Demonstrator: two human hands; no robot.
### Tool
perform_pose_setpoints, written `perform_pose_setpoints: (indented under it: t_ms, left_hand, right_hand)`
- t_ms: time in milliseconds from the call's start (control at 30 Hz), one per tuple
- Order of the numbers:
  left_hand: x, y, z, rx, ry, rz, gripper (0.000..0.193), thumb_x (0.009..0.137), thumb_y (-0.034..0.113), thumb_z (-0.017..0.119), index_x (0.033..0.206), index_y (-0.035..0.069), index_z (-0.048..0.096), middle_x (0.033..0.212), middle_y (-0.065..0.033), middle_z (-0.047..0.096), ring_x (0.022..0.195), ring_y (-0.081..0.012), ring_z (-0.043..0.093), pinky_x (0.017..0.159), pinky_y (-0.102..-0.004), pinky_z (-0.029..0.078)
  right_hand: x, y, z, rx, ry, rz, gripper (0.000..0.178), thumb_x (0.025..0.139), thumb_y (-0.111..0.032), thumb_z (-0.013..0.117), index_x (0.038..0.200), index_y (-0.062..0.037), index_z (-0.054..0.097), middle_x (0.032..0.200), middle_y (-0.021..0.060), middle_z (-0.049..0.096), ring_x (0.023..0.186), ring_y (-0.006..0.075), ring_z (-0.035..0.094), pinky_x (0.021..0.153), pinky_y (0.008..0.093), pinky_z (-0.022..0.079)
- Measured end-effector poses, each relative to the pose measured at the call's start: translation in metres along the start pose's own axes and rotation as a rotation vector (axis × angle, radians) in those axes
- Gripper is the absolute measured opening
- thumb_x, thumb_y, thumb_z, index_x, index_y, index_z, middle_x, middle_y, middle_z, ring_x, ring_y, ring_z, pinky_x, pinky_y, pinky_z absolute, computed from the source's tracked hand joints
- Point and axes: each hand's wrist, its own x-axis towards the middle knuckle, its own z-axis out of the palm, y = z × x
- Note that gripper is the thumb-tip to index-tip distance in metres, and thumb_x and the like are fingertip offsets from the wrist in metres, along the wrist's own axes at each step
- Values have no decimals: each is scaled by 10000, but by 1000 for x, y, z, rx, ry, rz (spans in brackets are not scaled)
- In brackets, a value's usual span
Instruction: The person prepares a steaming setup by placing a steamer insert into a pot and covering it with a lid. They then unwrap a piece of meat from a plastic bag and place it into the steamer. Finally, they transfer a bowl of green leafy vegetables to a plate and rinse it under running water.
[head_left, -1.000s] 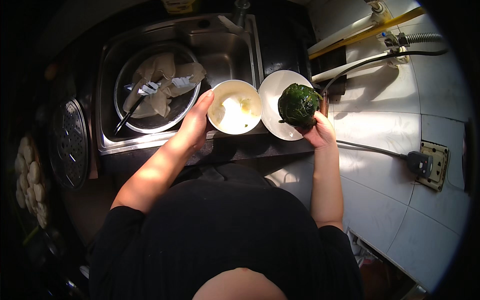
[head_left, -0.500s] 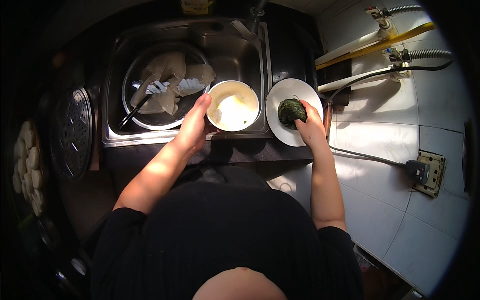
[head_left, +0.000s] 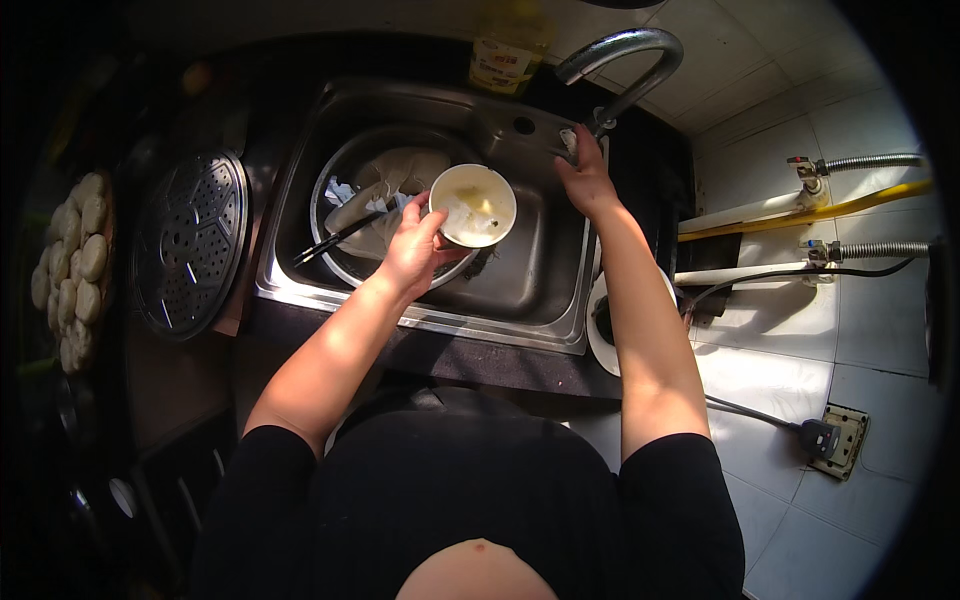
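My left hand (head_left: 415, 245) grips a white bowl (head_left: 475, 185) by its near side, thumb at the rim, tilted over the sink. A cloudy wet film and a few small green bits lie inside it. My right hand (head_left: 590, 185) is at the tap's lever (head_left: 569, 142), which sits between thumb and fingers. The curved metal tap (head_left: 640, 42) rises just beyond. Under my right forearm is a white plate (head_left: 604, 352); the dark green clump on it is mostly hidden.
In the steel sink (head_left: 520, 290) stands a metal basin (head_left: 325, 190) with pale cloth and a black-handled utensil (head_left: 340, 238). A perforated steamer tray (head_left: 190, 245) and pale dough rounds (head_left: 75, 260) are at left. A yellow bottle (head_left: 500, 65) stands behind; pipes (head_left: 760, 215) run along the right wall.
My right hand has let go of the green clump on the plate and moved up to the tap lever. The bowl stays in my left hand. The view has shifted, bringing the tap in.
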Motion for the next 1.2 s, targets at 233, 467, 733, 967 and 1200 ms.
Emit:
perform_pose_setpoints:
  t_ms: [233,467,733,967,1200]
  left_hand:
    - [22,2,-12,-55,5,-16,519,849,150,445,1277,57,166,1132,-158,406,992,-279,495,799,-485,453]
    - [39,-12,-17,-145,36,-170,455,854,107,418,1247,49,195,1129,-194,413,959,-308,518,783,-482,465]
    - [45,-19,-30,394,-30,67,602,725,2,440,1270,45,186,1109,-160,423,991,-242,488,754,-339,470]
    - [75,-43,-44,706,260,471,541,682,-11,469,1204,-19,326,1115,-201,473,1031,-305,473,897,-354,362]
    - [82,-40,-52,180,431,-172,177,711,34,592,873,-33,567,796,-129,596,641,-229,575,495,-336,459]
  right_hand:
    - [-38,-14,12,-205,164,131,429,800,-175,488,1197,-32,416,1205,167,419,1105,275,422,922,320,332]
    - [-83,-56,71,1045,-236,915,417,860,-289,441,1188,-42,372,1052,124,515,867,220,553,623,321,482]
    - [-82,-47,106,969,-206,759,298,797,-164,485,1047,-3,472,862,113,574,650,179,564,445,265,442]
    - [-65,-61,131,703,-91,1082,291,821,-254,458,840,31,513,556,110,515,395,168,466,345,277,340]
    - [-64,-77,142,409,-151,792,400,756,-131,442,1126,-5,359,846,216,584,630,309,598,588,362,471]
